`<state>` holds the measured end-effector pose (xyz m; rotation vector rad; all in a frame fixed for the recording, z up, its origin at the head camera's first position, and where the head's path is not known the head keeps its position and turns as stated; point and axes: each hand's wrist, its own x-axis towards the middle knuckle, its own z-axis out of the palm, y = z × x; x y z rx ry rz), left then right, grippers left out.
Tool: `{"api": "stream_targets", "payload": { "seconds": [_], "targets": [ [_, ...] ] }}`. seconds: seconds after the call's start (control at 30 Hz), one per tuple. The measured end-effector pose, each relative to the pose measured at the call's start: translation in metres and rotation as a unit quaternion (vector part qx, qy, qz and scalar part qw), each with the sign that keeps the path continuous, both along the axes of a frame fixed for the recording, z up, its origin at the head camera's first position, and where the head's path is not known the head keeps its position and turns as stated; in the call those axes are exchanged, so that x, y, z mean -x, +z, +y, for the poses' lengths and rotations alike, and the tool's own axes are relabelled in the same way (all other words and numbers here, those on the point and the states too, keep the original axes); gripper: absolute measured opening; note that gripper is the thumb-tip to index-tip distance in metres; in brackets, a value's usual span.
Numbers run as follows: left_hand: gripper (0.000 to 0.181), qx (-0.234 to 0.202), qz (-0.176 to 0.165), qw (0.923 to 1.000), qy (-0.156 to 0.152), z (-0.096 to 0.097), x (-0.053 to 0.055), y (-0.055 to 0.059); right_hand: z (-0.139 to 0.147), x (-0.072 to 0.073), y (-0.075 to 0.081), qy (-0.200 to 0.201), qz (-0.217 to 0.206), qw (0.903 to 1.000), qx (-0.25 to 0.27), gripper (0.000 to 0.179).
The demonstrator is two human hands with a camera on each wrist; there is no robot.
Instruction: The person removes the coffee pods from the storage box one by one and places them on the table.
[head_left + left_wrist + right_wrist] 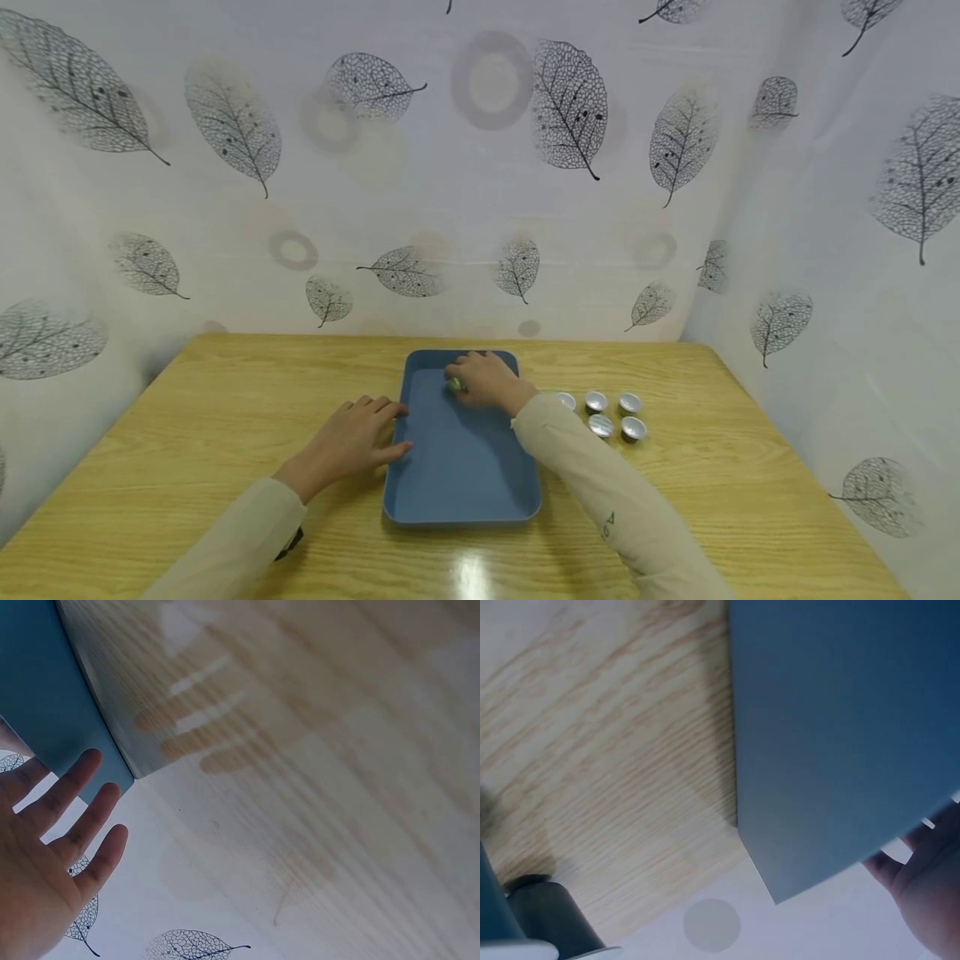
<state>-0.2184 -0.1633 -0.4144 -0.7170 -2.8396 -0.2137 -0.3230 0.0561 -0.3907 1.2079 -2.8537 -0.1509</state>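
Observation:
A blue-grey rectangular tray (465, 467) lies on the table in the head view. My right hand (486, 380) reaches into its far end, fingers bent down around a small green coffee capsule (455, 384), which is mostly hidden by the fingers. At the tray's left side, my left hand (352, 437) has its fingers spread, with fingertips and thumb at the rim. The left wrist view shows those straight fingers (71, 791) against the tray's outer wall (52, 682). In the right wrist view, the tray wall (832, 750) hides most of the right hand (934, 877).
Several coffee capsules with pale lids, among them one capsule (633, 429) at the near right, stand on the table right of the tray, beside my right forearm. A dark capsule (551, 915) shows close up in the right wrist view. Leaf-patterned curtains (465, 192) enclose the wooden table (262, 375).

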Motion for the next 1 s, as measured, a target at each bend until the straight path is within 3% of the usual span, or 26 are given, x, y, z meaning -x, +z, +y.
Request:
{"api": "stream_targets", "payload": {
  "seconds": [0.63,1.0],
  "targets": [
    [0.048,0.002,0.001,1.0,-0.001,0.0002,-0.0013,0.0029,-0.0043,0.0016,-0.0043,0.036,0.012,0.9992,0.013,0.026],
    [0.048,0.0,0.004,1.0,-0.004,0.0001,-0.0009,0.0014,-0.0069,-0.0017,-0.0009,0.034,0.009,0.9993,-0.007,0.026]
  ]
}}
